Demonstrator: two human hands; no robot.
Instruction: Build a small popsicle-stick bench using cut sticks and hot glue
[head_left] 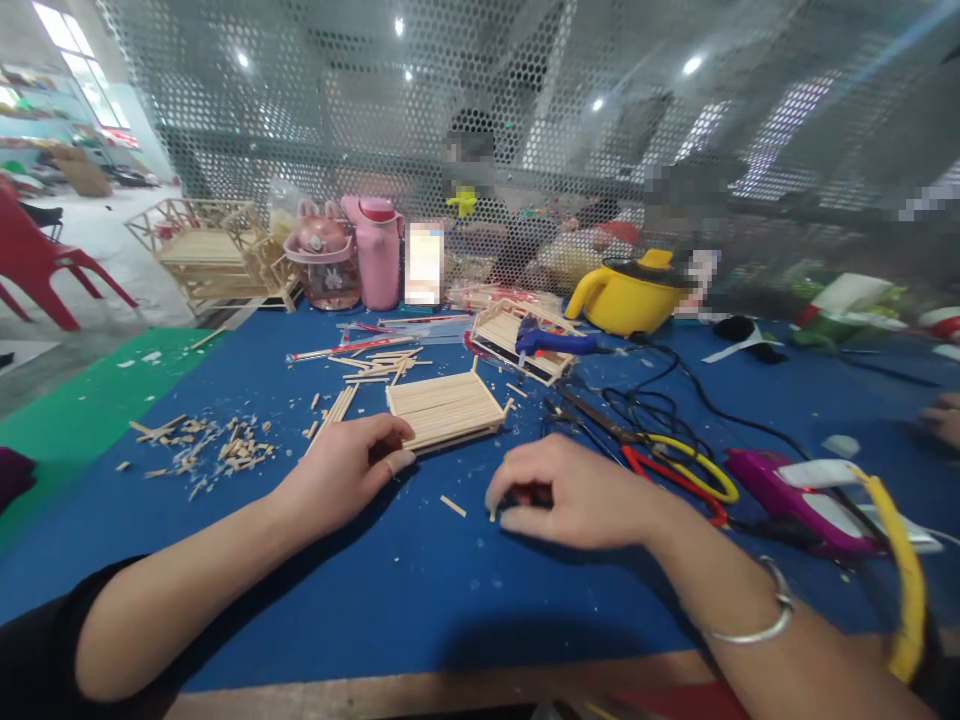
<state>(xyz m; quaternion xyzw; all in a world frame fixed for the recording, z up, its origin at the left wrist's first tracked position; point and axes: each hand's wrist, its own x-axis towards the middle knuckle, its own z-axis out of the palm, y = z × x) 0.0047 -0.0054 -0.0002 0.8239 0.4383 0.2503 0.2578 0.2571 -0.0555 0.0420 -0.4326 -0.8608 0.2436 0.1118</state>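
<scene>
My left hand (337, 465) is closed on the near left corner of a small stick-built panel (446, 408), thumb in front and fingers behind. The panel is made of pale wooden sticks laid side by side, with short posts at its corners. My right hand (566, 490) hovers low over the blue tabletop, right of the panel and apart from it. Its thumb and forefinger are pinched round a tiny pale stick piece (492, 516), mostly covered by the fingertips. Between my hands lies a loose short stick (453, 506).
Cut stick scraps (232, 445) lie left. Behind the panel are loose sticks (386, 365) and a stick frame (517, 340) with a blue glue gun (555, 342) on it. Pliers (690, 470), a purple device (802, 500), cables and a yellow pot (634, 295) stand right.
</scene>
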